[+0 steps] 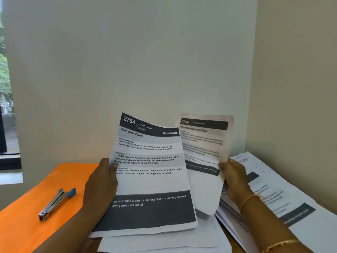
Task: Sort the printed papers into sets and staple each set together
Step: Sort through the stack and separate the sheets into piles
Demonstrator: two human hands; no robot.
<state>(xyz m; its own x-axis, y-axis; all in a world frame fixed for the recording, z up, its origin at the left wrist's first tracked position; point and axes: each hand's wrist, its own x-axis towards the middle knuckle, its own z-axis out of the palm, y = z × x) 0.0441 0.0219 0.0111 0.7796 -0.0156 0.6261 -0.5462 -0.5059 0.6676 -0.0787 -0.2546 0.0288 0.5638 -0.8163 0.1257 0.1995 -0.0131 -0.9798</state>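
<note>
Soft daylight comes from the window (5, 88) beyond the worktop's left edge, flat and rather dim. It leaves the back wall (127, 52) an even grey-green and the side wall (291, 70) warmer. There are no hard shadows, only faint shade beneath the raised pages. The sheet headed 2754 (149, 161) is crisp and readable. The sheet headed 2748 (204, 139) is smeared and tinged pink. The papers (284, 189) along the worktop's right edge blur too. The left hand (102, 183) and right hand (235, 178) read dark against white paper. The stapler (54, 203) shows a small glint. The window frame bows slightly.
</note>
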